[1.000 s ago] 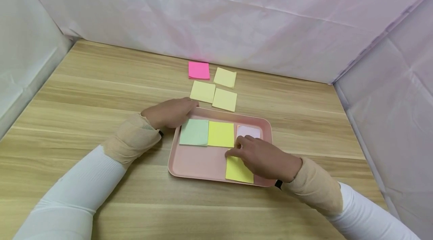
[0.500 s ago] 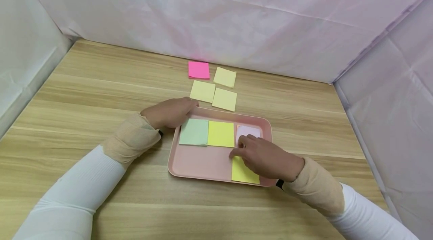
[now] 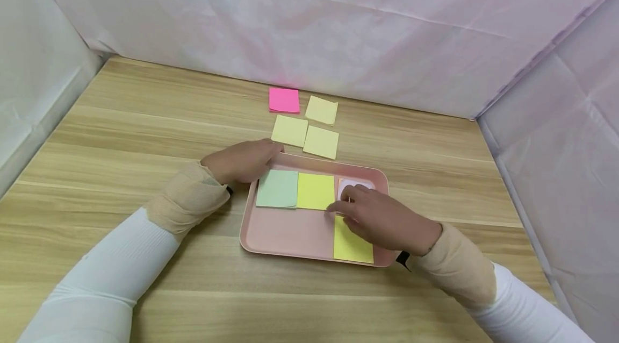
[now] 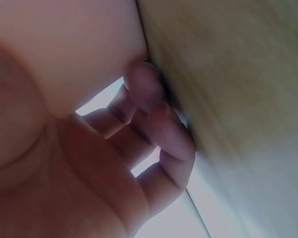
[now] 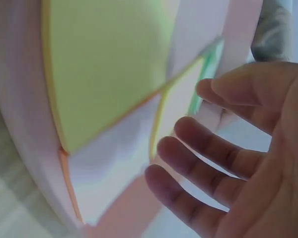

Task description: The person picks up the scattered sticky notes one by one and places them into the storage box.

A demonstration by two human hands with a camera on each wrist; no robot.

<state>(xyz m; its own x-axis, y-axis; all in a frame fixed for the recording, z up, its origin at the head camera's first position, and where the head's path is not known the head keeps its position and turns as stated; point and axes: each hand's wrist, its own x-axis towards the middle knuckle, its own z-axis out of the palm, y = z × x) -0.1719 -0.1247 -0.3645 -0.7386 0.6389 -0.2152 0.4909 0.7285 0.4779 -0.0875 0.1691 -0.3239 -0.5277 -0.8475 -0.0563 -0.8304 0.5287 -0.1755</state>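
My left hand [image 3: 244,162] grips the far left corner of a pink tray [image 3: 290,233]. In the left wrist view its fingers [image 4: 171,134] curl round the tray's edge. Inside the tray, a mint green sticky note pad [image 3: 277,188] and a yellow pad [image 3: 316,191] lie side by side. A lilac pad [image 3: 344,187] lies to their right, partly hidden by my right hand [image 3: 382,219]. Under that hand, a second yellow pad [image 3: 354,246] lies at the near right. The right wrist view shows the right fingers [image 5: 179,156] loosely bent, apart from the pads.
Beyond the tray on the wooden table [image 3: 145,117] lie a bright pink pad [image 3: 284,100] and three pale yellow pads, one of them a pale yellow pad [image 3: 321,142] near the tray's far rim. White cloth [image 3: 309,20] hangs behind and at both sides.
The near yellow pad has slid right toward the tray's right wall. My right hand has shifted right with it and lifted off slightly. The left hand has stayed still.
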